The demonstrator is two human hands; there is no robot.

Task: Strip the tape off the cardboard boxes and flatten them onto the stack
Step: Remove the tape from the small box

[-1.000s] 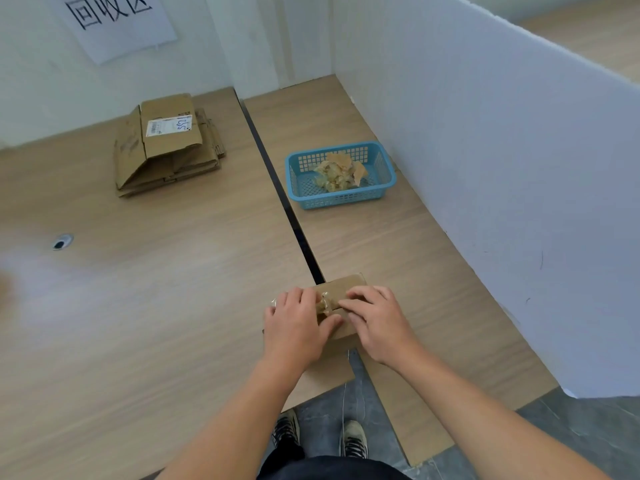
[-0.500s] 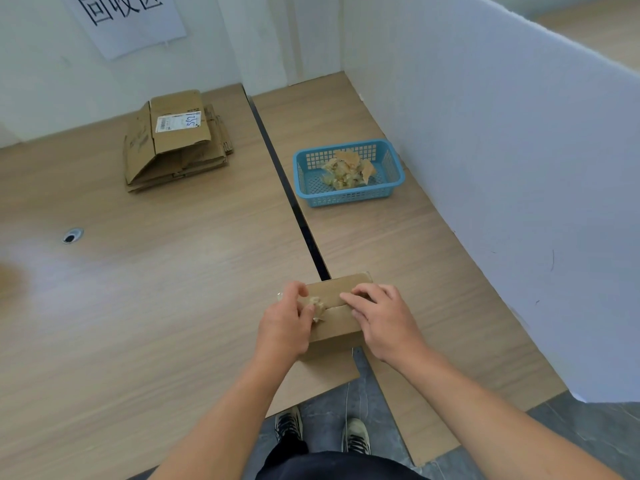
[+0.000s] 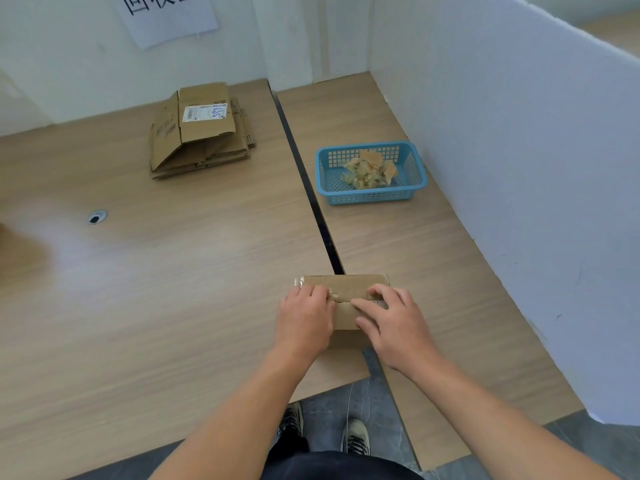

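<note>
A small brown cardboard box (image 3: 346, 285) lies at the near edge of the tables, across the gap between them. My left hand (image 3: 304, 320) sits on its left half, fingers curled, pinching a crumpled bit of clear tape (image 3: 332, 294) at the top seam. A loose tape end (image 3: 298, 281) sticks out at the box's left corner. My right hand (image 3: 391, 320) presses on the right half with its fingers stretched over the seam. The stack of flattened boxes (image 3: 201, 133) lies far back on the left table.
A blue plastic basket (image 3: 370, 197) holding wads of removed tape (image 3: 367, 169) stands on the right table. A white partition (image 3: 519, 168) walls off the right side. A cable hole (image 3: 97, 216) is in the left table. A paper sign (image 3: 166, 12) hangs on the back wall.
My left hand has gathered a wad of tape from the box's seam and keeps pinching it. The right hand stays pressed on the box, which has turned slightly.
</note>
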